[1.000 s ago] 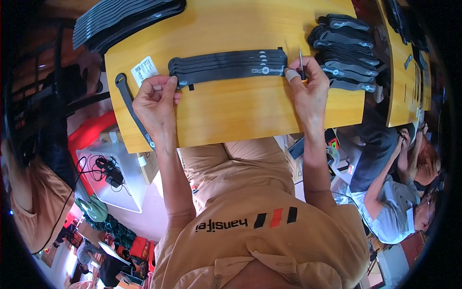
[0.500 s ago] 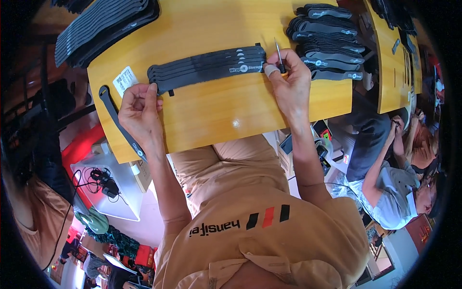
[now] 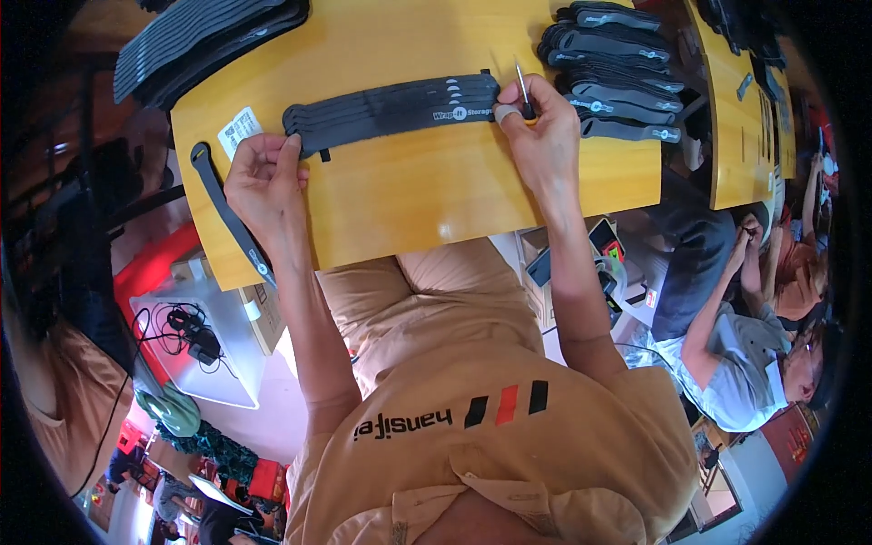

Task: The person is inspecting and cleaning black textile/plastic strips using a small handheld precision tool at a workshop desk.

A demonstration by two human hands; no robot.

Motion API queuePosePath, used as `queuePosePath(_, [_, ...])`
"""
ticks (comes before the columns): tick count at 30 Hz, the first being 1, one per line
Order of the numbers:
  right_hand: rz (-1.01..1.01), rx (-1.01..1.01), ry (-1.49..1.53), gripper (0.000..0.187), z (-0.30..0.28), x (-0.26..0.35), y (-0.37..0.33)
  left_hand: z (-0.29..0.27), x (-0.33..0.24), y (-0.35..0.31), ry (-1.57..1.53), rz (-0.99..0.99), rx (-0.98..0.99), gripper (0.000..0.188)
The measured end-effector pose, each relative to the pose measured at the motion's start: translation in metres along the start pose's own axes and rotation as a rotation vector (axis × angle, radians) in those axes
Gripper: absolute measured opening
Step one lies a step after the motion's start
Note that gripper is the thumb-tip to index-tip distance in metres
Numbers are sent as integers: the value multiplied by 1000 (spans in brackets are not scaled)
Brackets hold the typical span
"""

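Left hand (image 3: pixel 263 177): grip closed in a pinch, thumb and fingertips together at the left end of a fanned stack of dark grey straps (image 3: pixel 386 118). Right hand (image 3: pixel 543 136): grip curled around a slim pointed tool (image 3: pixel 521 84), metal tip toward the far side, black and orange at the handle; thumb, wrapped in a white band (image 3: pixel 506 113), set at the right end of the same stack. Stack: between the two grips, flat on the yellow wooden worktop (image 3: pixel 400 209), its layers stepped, right end slightly farther than the left; small black tabs project at its near left and far right edges. Pose: both forearms reach from the near side, hands well apart, fingers bent, thumbs turned inward toward the stack. Also on the worktop: one loose eyelet strap (image 3: pixel 229 213), left of the left hand; white printed label (image 3: pixel 239 127), just beyond that hand; large strap pile (image 3: pixel 213 45), far left; bundled straps (image 3: pixel 618 73), far right.
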State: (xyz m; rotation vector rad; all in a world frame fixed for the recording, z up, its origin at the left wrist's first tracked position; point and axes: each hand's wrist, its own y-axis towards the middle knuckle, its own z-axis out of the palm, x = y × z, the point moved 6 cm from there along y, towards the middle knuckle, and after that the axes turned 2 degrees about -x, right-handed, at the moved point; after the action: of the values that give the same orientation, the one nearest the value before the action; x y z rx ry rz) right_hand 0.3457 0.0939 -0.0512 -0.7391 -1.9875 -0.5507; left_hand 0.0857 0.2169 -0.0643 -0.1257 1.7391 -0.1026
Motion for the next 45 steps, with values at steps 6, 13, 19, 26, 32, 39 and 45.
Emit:
queuePosePath(6, [30,29,-56,7,0,5,0,-6,4,5,-43,-14,48,7])
queuePosePath(13, [13,112,-87,15,-4,11,-5,-15,-20,-5,103,148,31,13])
queuePosePath(19, [-398,-120,-363,15,-10,69,-6,21,-59,-31,762,814,91,45])
queuePosePath(26, [-498,-144,-729,14,66,58,27,69,-27,-37,1063,1000,239,61])
queuePosePath(32, [-513,-133,-781,14,67,46,27,64,-22,-30,983,928,318,59])
queuePosePath(39, [-500,-135,-753,7,52,42,31,41,-21,-26,1030,857,220,61])
queuePosePath(45, [-627,-210,-627,8,41,50,22,-39,-63,-50,975,755,-111,60])
